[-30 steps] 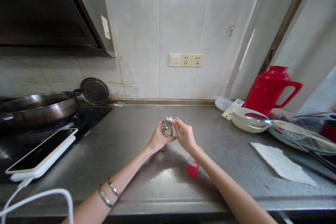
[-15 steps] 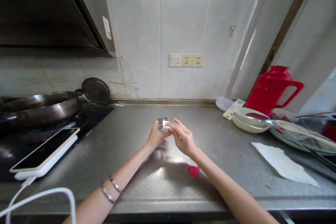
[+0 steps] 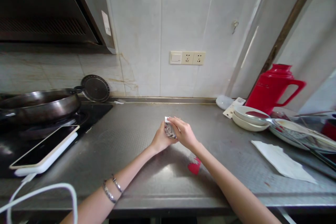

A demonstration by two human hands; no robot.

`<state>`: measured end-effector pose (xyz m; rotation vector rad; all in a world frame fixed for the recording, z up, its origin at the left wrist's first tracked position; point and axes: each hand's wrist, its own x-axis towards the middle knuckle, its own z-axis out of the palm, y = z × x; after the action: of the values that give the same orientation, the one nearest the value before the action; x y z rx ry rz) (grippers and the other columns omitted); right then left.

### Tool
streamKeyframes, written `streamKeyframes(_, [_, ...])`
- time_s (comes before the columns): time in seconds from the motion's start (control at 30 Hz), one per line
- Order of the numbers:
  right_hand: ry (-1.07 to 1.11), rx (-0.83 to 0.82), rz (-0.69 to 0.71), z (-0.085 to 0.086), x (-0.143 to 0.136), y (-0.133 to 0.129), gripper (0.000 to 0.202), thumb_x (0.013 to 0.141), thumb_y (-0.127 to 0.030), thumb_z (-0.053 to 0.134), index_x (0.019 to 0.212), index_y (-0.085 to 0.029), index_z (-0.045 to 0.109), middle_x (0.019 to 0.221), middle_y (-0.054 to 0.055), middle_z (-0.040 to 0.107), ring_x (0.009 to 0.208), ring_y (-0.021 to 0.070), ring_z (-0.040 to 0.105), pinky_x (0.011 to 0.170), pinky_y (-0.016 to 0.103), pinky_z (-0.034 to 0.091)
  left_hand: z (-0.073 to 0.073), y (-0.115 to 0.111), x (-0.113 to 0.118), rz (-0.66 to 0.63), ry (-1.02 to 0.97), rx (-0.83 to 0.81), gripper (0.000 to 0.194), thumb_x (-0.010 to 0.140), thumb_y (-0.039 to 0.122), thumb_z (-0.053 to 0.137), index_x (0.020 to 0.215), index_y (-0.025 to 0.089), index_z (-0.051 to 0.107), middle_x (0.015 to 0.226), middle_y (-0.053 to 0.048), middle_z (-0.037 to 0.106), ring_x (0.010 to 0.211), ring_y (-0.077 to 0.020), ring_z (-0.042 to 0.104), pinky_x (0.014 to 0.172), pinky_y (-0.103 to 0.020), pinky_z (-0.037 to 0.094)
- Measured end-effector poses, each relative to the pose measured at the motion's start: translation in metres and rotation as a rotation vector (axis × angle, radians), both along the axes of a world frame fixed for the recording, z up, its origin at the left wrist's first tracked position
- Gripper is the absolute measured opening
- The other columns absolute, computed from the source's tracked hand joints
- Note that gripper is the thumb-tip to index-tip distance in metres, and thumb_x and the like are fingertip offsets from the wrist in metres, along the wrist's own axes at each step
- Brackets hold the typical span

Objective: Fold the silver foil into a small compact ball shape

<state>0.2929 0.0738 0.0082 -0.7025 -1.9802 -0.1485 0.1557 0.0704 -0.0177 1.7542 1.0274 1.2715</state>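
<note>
Above the middle of the steel counter (image 3: 136,122), my left hand (image 3: 160,137) is wrapped round a small clear, glass-like object (image 3: 170,131) with greyish patterned sides. Its exact kind I cannot make out. My right hand (image 3: 183,131) is closed at the top of it, fingers pinching a small white piece (image 3: 167,119) that looks like paper. The right fingers partly cover both. Below the right wrist lies a red scrap (image 3: 193,167), partly silvery along its upper edge.
At left, a steel pan (image 3: 42,105) sits on the black stove beside a phone (image 3: 44,148) with a white cable (image 3: 39,190). On the right are a red thermos jug (image 3: 273,87), stacked bowls (image 3: 249,126), plates with utensils, and a white paper towel (image 3: 283,161).
Both hands have moved slightly to the right with the clear object. The right fingers now reach over its top, and the white piece sits at its upper left edge. The view has shifted slightly.
</note>
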Motion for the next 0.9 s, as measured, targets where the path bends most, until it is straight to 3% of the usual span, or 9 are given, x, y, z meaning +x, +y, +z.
streamKeyframes(0.3, [-0.177,0.154,0.098,0.006,0.003,-0.011,0.028,0.09,-0.011,0.043,0.11,-0.018,0.062,0.113,0.012,0.068,0.11,0.0212,0.063,0.102,0.047,0.047,0.004,-0.004,-0.004,0.068,0.143,0.116,0.063,0.061,0.031,0.076,0.116,0.02,0.048,0.109,-0.009,0.065,0.096,-0.0259,0.064,0.079,-0.035,0.05])
streamKeyframes(0.63, [-0.13,0.151,0.21,0.007,0.004,-0.02,0.028,0.089,-0.012,0.043,0.11,-0.019,0.062,0.103,0.009,0.072,0.103,0.0197,0.066,0.1,0.043,0.049,0.006,-0.003,-0.006,0.12,0.126,0.087,0.059,0.059,0.03,0.077,0.111,0.019,0.05,0.099,-0.007,0.068,0.089,-0.0237,0.065,0.076,-0.032,0.049])
streamKeyframes(0.77, [0.033,0.047,0.197,0.01,-0.001,-0.028,0.024,0.091,-0.019,0.044,0.095,-0.022,0.067,0.086,0.004,0.074,0.085,0.0182,0.071,0.088,0.035,0.056,0.006,0.0,-0.006,0.127,0.104,0.016,0.072,0.053,0.027,0.081,0.116,0.018,0.046,0.09,-0.004,0.069,0.081,-0.0221,0.066,0.073,-0.031,0.049])
streamKeyframes(0.9, [0.307,-0.074,-0.003,0.018,0.003,-0.028,0.027,0.092,-0.029,0.047,0.085,-0.02,0.071,0.077,0.004,0.074,0.069,0.0177,0.071,0.063,0.025,0.057,0.008,0.002,-0.006,0.212,0.096,-0.016,0.068,0.051,0.035,0.083,0.109,0.018,0.052,0.093,-0.006,0.069,0.084,-0.0229,0.066,0.071,-0.031,0.049])
